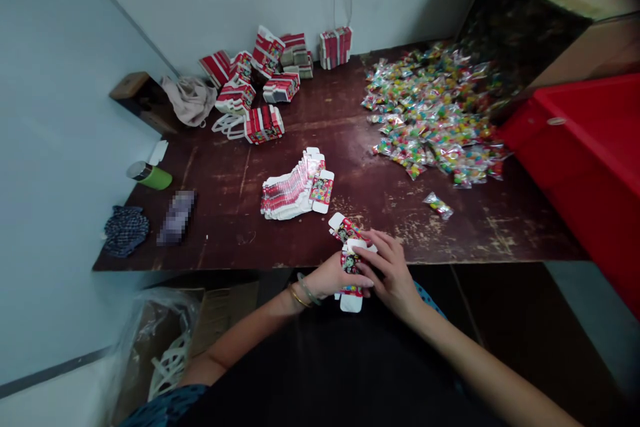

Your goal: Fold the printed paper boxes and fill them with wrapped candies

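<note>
Near the table's front edge, my left hand (336, 276) is closed round a small red patterned carton (351, 261) with white flaps sticking out at both ends. My right hand (387, 270) holds the same carton from the other side, its fingers at the upper flap. Just beyond, a second carton (341, 228) lies on the table, partly hidden by the carton in my hands and my right fingers. Farther up and left is a fanned row of flattened cartons (287, 195), with a loose one (321, 191) at its right end.
Bundled cartons (265, 124) lie at the back left. Wrapped candies (430, 113) are heaped at the back right, with one packet (439, 205) apart. A red bin (590, 147) and cardboard box (600, 47) stand right. A green cup (153, 175) lies left.
</note>
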The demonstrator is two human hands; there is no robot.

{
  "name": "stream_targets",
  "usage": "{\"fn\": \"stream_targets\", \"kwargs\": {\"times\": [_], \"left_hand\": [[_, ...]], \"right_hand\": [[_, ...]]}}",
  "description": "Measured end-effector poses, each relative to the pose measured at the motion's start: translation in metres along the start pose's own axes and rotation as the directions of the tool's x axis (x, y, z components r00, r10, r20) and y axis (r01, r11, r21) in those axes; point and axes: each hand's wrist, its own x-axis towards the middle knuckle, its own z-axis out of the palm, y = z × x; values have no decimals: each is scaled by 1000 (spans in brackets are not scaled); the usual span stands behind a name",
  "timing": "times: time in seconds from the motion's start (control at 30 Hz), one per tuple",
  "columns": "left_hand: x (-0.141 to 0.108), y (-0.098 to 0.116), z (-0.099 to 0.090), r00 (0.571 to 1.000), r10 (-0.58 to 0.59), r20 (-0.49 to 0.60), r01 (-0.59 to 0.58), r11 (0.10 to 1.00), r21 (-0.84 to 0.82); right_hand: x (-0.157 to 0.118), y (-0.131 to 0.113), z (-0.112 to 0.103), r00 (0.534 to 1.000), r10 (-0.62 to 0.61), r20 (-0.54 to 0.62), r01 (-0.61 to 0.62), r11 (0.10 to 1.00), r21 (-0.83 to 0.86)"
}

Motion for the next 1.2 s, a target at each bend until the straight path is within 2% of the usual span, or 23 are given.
{"fn": "stream_targets", "kwargs": {"times": [0.1, 0.2, 0.27, 0.33, 0.4, 0.43, 0.5, 0.6, 0.67, 0.73, 0.8, 0.87, 0.93, 1.0, 1.07, 1.13, 1.2], "left_hand": [[-1, 2, -5, 1000, 6, -1, -6, 998, 55], [-1, 6, -7, 999, 44, -22, -39, 980, 197], [1, 7, -5, 999, 3, 37, -14, 956, 294], [4, 5, -1, 989, -64, 133, 16, 943, 331], [9, -2, 3, 987, -40, 156, -10, 953, 303], [10, -7, 5, 993, 8, 118, -41, 959, 281], [12, -18, 8, 993, 116, -36, -101, 954, 284], [6, -31, 10, 962, 193, -195, -115, 929, 351], [-3, -33, 9, 941, 252, -224, -150, 908, 390], [-11, -30, 8, 918, 337, -208, -218, 869, 444], [-17, -26, 8, 908, 392, -149, -269, 817, 511], [-20, -22, 7, 915, 394, -87, -287, 786, 548], [-22, -21, 6, 933, 358, -50, -269, 781, 564], [-25, -22, 5, 946, 323, -34, -240, 768, 594], [-28, -24, 6, 949, 315, -31, -224, 738, 637], [-32, -25, 9, 945, 324, -48, -219, 734, 643], [-33, -26, 13, 946, 312, -94, -205, 794, 572]], "right_hand": [[0, -2, -1, 997, 70, 45, -74, 994, 84], [7, 0, -10, 965, 123, 233, -153, 981, 117], [15, 3, -19, 918, 110, 382, -162, 981, 108], [22, 6, -30, 849, 54, 526, -174, 968, 181], [27, 7, -39, 792, -8, 610, -215, 933, 290], [27, 7, -41, 787, -15, 617, -239, 914, 327], [23, 9, -44, 813, 39, 581, -300, 884, 359], [10, 10, -44, 828, 170, 534, -417, 824, 383], [-1, 9, -44, 824, 244, 511, -482, 776, 406], [-9, 7, -45, 828, 310, 467, -523, 728, 443], [-16, 5, -44, 817, 380, 433, -570, 646, 508], [-22, 6, -42, 776, 417, 473, -631, 511, 584], [-28, 8, -38, 698, 443, 563, -709, 316, 630], [-34, 12, -33, 592, 465, 659, -776, 107, 622], [-36, 14, -29, 500, 458, 734, -811, -48, 583], [-33, 15, -27, 467, 406, 786, -839, -77, 539], [-25, 14, -28, 480, 347, 806, -862, 14, 507]]}}
